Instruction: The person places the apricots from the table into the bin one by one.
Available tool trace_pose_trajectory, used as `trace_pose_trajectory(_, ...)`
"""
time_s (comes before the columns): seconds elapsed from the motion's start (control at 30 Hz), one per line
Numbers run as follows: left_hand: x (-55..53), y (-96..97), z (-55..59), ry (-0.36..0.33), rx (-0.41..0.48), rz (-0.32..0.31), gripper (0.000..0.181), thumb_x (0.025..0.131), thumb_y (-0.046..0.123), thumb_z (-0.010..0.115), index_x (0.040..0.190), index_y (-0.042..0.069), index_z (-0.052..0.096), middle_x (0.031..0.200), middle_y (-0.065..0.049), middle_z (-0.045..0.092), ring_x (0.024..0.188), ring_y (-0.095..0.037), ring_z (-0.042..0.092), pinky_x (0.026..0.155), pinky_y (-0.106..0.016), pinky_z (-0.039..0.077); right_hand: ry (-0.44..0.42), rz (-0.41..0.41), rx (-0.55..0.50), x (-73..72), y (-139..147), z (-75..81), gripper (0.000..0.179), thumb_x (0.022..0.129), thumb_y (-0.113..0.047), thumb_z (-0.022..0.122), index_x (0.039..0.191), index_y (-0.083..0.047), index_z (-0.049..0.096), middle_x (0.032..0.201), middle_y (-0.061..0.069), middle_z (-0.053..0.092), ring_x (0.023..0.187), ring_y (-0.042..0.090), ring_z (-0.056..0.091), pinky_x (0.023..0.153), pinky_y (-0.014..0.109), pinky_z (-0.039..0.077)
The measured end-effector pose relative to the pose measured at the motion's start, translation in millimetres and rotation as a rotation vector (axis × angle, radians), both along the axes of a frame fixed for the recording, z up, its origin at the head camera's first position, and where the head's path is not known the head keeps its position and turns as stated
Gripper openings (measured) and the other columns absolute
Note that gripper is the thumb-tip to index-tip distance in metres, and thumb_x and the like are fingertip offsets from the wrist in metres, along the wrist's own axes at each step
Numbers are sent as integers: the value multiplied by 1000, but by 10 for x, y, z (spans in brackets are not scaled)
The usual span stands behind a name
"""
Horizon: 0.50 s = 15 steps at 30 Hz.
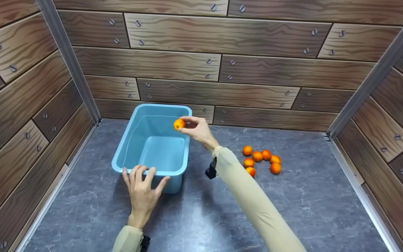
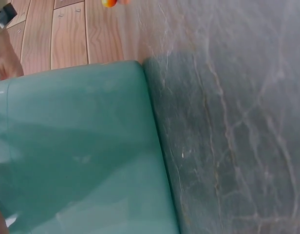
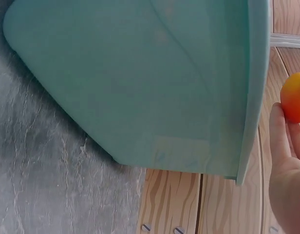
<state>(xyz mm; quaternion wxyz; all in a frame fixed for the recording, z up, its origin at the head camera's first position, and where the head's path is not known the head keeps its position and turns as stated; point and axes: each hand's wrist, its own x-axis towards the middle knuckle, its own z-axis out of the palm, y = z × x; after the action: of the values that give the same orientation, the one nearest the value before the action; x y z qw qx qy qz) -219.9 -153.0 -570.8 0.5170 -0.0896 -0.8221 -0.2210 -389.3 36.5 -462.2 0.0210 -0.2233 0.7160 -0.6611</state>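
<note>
A light blue plastic tub (image 1: 164, 148) stands on the grey floor, left of centre. My right hand (image 1: 198, 130) pinches a small tangerine (image 1: 178, 124) between thumb and fingers, over the tub's right rim near its far end. In the right wrist view the tangerine (image 3: 294, 97) shows at the right edge, beside the tub's rim (image 3: 257, 92). My left hand (image 1: 142, 192) rests at the tub's near rim, fingers spread with their tips on it and the thumb out to the right. The tub's outer wall (image 2: 82, 146) fills much of the left wrist view.
Several loose tangerines (image 1: 257, 156) lie in a group on the floor to the right of the tub, partly behind my right sleeve (image 1: 257, 199). Wood-patterned walls (image 1: 257, 70) with metal corner strips (image 1: 366, 73) enclose the floor at the back and both sides.
</note>
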Motion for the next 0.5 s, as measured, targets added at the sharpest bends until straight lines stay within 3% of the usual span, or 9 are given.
trace_pose_trajectory(0.2,-5,-19,9,10,-5,3,53,82,59,69,93,8,67,98,-17,59,106,-37,53,112,-66,15,-16,5,30,3,-136,15,43,82,-5,78,123,-2,67,119,17,69,103,24,69,87,30,56)
trace_pose_trajectory(0.5,-9,-7,7,22,-2,-3,52,79,56,73,93,7,69,98,-17,59,105,-37,53,113,-66,14,16,-12,150,56,-289,-6,42,84,-13,78,124,-9,67,120,7,69,108,18,65,92,28,53)
